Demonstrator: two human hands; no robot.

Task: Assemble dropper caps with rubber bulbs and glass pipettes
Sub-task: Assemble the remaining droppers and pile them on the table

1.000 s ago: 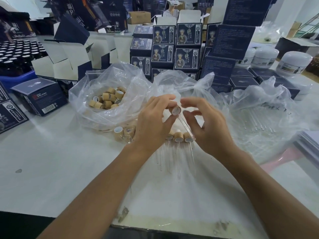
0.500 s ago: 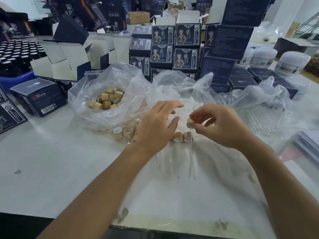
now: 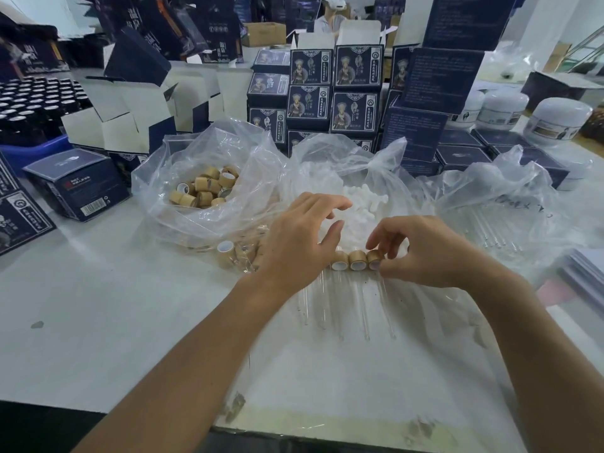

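**Finished dropper joins the row**

Lowered from mid-air, the right hand (image 3: 434, 253) now rests at the table (image 3: 114, 305) and pinches the newest dropper (image 3: 375, 259) by its cap, setting it at the right end of the row (image 3: 348, 260), touching its neighbour. Its pipette (image 3: 387, 308) lies toward the person. Meanwhile the left hand (image 3: 299, 238) hangs relaxed and holds nothing, above the bulbs (image 3: 358, 204). One more piece looks done; probably the next step is taking a new cap from the bag (image 3: 202, 191).
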